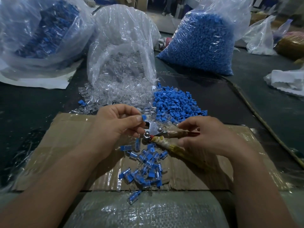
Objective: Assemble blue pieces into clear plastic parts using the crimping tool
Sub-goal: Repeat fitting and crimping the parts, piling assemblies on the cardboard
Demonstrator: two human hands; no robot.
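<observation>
1. Our left hand (115, 124) pinches a blue piece (143, 117) between thumb and forefinger, right at the metal head of the crimping tool (153, 130). The fingers cover the spot beneath, so we cannot tell whether a clear part sits under the piece.
2. Our right hand (202, 135) is curled around the tool's two wrapped handles, fingers over the upper one and thumb by the lower. The hand hides the far ends of both handles.
3. The left fingertips partly cover the tool's jaws, and we cannot make out how wide they stand.
4. Below the tool, on the taped cardboard (65, 145), lies a loose heap of assembled pieces (146, 163), blue inside clear. One lone assembled piece (133, 197) lies apart at the near edge.
5. Behind the hands, a pile of loose blue pieces (174, 102) touches a spill of clear plastic parts (115, 94). The spill spreads from the mouth of an open clear bag (121, 46).
6. A full bag of blue pieces (199, 43) stands further back on the right.
7. At the far left we see another bag (41, 30), cut off by the frame. Its contents show only as a blue blur through crumpled film.
8. The bundles along the right edge are cropped and too dim for us to name.
</observation>
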